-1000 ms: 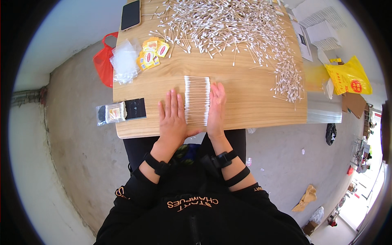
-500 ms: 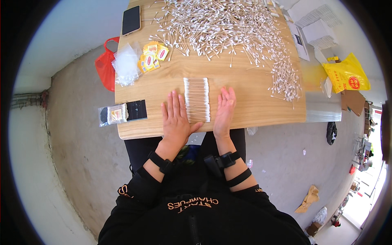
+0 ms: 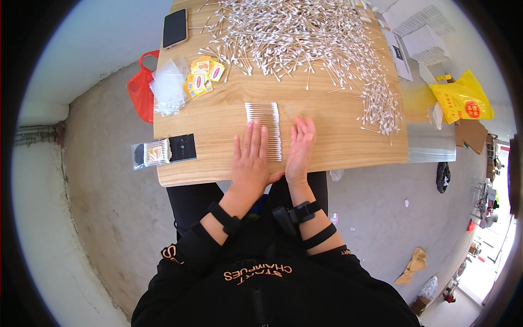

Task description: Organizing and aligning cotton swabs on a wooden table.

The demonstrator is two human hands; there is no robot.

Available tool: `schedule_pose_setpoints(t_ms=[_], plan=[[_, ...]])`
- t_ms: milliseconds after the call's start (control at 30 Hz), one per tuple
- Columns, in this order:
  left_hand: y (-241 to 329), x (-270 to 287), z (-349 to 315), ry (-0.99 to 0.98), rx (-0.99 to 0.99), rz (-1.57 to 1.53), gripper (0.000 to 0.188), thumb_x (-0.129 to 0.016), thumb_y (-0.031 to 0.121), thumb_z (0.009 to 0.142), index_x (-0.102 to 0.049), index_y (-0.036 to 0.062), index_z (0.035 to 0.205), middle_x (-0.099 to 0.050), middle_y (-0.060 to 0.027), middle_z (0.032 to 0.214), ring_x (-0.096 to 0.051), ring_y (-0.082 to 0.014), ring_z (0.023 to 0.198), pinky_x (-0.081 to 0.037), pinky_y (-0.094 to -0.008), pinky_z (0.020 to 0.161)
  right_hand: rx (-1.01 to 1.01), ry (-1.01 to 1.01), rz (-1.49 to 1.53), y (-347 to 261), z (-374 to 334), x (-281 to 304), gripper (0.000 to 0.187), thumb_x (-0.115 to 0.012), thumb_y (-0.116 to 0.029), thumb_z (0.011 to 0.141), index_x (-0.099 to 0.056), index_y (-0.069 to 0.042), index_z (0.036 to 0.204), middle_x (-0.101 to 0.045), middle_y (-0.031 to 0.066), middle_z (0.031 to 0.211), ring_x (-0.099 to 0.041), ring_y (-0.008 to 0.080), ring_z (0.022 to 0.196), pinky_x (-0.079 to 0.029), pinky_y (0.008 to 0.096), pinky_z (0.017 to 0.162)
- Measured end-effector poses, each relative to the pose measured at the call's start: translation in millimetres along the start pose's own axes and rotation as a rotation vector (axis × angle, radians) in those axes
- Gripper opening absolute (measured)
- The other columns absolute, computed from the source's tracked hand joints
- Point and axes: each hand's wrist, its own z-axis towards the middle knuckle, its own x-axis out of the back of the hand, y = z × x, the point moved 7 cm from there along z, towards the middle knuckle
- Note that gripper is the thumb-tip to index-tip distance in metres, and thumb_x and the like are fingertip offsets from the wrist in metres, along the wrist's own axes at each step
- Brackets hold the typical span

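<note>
Nearby, loose swab heap (image 3: 305, 41), phone (image 3: 175, 28), yellow sachets (image 3: 202, 76), clear bags (image 3: 168, 87)

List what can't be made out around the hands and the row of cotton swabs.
Head view only:
- Row of cotton swabs: its lower left part is hidden under the left hand.
- Loose swab pile: cut off by the top edge.
- Clear packet: contents too small to tell.
- Right hand: palm side hidden.
</note>
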Motion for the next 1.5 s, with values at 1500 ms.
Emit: schedule_pose_setpoints(t_ms=[1500], plan=[[-21.5, 6.4, 11.2, 0.031, -0.033, -0.001, 0.112, -0.07, 0.062, 0.066, -0.025, 0.001, 0.148, -0.017, -0.0173, 0.157, -0.015, -0.0332, 0.146, -0.013, -0.0526, 0.115, -0.153, 0.053, -0.102, 4.4, 8.3, 5.2, 0.056, -0.032, -0.042, 0.103, -0.034, 0.001, 0.14, -0.05, 0.0146, 0.123, -0.044, 0.0243, 0.124, -0.034, 0.0393, 0.107]])
